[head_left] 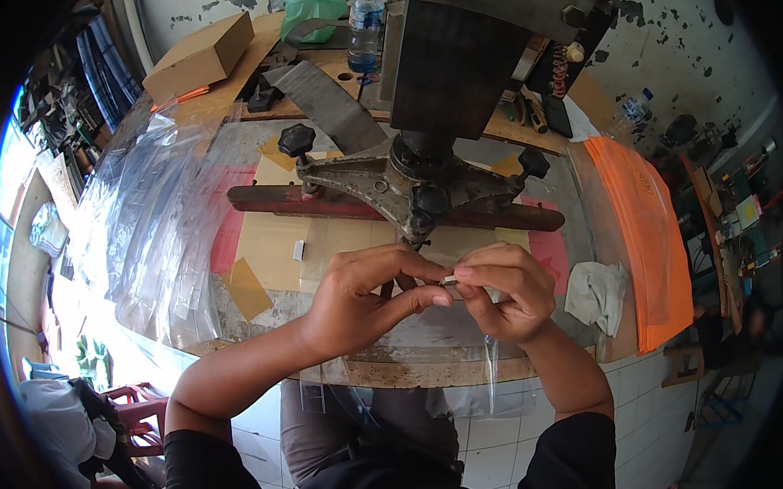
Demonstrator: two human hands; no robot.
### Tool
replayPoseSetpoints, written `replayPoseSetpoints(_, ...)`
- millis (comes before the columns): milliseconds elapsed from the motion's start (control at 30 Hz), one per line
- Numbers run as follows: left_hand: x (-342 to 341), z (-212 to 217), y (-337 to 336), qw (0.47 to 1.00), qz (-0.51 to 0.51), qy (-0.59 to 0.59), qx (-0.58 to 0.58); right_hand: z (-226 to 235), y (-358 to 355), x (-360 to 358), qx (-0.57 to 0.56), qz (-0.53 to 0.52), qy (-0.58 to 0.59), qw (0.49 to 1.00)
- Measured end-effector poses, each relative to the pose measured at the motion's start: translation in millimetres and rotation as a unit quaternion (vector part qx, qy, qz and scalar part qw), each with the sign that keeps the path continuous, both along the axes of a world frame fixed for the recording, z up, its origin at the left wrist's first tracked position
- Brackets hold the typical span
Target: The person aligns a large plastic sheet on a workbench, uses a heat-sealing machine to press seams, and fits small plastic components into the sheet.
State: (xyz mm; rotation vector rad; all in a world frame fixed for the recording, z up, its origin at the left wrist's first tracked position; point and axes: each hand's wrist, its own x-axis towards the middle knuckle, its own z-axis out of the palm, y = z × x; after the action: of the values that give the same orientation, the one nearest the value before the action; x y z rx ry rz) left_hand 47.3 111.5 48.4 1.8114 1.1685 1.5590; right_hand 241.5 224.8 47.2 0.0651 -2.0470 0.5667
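My left hand (364,297) and my right hand (512,293) meet in front of the press. Both are closed in a pinch on a small pale metallic piece (448,282), mostly covered by the fingertips; its exact kind does not show. Just behind the hands stands a metal press head (378,185) with black knobs and a long reddish bar (281,199). Beneath the bar lies a tan board (276,227) with pink and yellow-brown patches, and a small white rectangle (299,250) rests on it. Clear plastic sheeting (490,394) hangs over the near table edge below my hands.
Clear plastic bags (146,227) are piled at the left. On the right lie a stack of orange bags (642,245) and a crumpled whitish cloth (597,295). A cardboard box (200,58), a green plastic bag (312,13) and a water bottle (364,37) stand at the back.
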Motion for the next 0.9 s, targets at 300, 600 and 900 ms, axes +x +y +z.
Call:
replayPoseSetpoints(300, -3.2, -2.1, -0.7, 0.999, 0.026, 0.019, 0.013, -1.6, -4.8, 0.2, 0.016, -0.006, -0.014, 1.000)
replayPoseSetpoints(600, 2.8, -2.4, -4.6, 0.995, -0.022, -0.075, -0.063, -0.9, 0.5, 3.3, 0.001, -0.029, -0.017, 0.999)
replayPoseSetpoints(900, 1.8, -1.5, -5.1, 0.991, -0.063, -0.102, -0.062, 2.3, -1.1, 3.8, 0.015, -0.029, -0.007, 0.999)
